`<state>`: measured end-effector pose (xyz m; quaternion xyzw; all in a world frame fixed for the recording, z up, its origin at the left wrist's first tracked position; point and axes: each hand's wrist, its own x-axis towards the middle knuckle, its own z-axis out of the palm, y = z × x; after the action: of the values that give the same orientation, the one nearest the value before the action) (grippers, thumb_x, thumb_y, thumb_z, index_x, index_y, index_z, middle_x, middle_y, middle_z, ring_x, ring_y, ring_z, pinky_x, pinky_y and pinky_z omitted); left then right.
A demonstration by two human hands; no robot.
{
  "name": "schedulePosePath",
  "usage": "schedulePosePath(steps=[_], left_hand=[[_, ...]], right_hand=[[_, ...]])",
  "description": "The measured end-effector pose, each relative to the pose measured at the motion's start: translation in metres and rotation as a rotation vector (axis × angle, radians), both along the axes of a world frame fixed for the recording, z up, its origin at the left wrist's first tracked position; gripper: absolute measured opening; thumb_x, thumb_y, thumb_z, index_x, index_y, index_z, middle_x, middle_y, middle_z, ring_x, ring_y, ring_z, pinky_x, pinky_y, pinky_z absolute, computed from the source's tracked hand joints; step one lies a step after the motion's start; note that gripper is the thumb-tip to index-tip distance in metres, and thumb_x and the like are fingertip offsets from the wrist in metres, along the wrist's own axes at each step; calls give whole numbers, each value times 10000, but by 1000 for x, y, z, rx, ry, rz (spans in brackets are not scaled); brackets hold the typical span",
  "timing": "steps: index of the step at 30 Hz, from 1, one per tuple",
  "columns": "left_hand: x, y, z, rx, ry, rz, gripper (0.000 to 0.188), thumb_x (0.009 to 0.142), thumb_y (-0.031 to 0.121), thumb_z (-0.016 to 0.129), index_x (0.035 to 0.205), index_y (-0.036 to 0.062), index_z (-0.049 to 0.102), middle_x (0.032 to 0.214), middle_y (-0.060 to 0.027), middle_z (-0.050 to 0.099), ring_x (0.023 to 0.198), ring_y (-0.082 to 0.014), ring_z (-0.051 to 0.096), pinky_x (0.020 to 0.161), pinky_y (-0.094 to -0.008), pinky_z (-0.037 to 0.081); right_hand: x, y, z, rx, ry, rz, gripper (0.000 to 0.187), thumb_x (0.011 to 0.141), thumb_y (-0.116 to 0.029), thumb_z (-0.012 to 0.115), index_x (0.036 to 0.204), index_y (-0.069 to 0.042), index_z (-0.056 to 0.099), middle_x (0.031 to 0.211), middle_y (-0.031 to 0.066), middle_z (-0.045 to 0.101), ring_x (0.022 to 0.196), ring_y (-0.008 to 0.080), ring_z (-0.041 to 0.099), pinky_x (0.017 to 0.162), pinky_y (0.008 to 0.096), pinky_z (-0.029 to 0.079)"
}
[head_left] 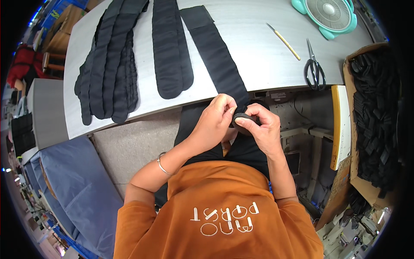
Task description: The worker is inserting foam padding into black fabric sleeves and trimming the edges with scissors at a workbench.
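Note:
A long black fabric strap lies across the table and runs over its front edge down to my hands. My right hand is closed on the strap's near end, which is bent into a rounded, thick dark edge under the thumb. Right beside it, my left hand is closed in a pinch, its fingertips close to that same end. Whatever is between the left fingertips is too small to make out. Two more black straps with rounded ends lie left of this one.
Further left lies a layered pile of black straps. A wooden-handled awl, black-handled scissors and a turquoise round fan rest on the white table. At right stands a cardboard box full of small black pieces.

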<state>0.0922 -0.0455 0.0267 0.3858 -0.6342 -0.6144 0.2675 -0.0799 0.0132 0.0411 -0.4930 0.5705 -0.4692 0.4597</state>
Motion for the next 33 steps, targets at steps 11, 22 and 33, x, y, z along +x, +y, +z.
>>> schedulePosePath(steps=[11,22,33], left_hand=[[13,-14,-9,772,370,-292,122,980,180,637,1000,61,619,883,26,604,741,-70,546,717,-220,475],[15,0,-1,495,253,-235,107,1033,158,503,978,69,525,808,21,546,701,-50,483,609,-221,422],[16,5,-7,560,229,-218,123,1033,154,483,976,47,508,784,10,512,705,-57,458,622,-244,424]], right_hand=[[-13,2,6,147,-76,67,130,788,1,781,858,-14,672,801,-4,668,753,61,619,673,221,502],[-6,-3,20,379,-226,88,161,757,4,803,832,-24,663,706,-50,600,655,10,500,587,181,398],[-8,2,5,277,-77,136,190,752,-25,807,790,-39,621,693,-57,530,665,29,455,592,203,370]])
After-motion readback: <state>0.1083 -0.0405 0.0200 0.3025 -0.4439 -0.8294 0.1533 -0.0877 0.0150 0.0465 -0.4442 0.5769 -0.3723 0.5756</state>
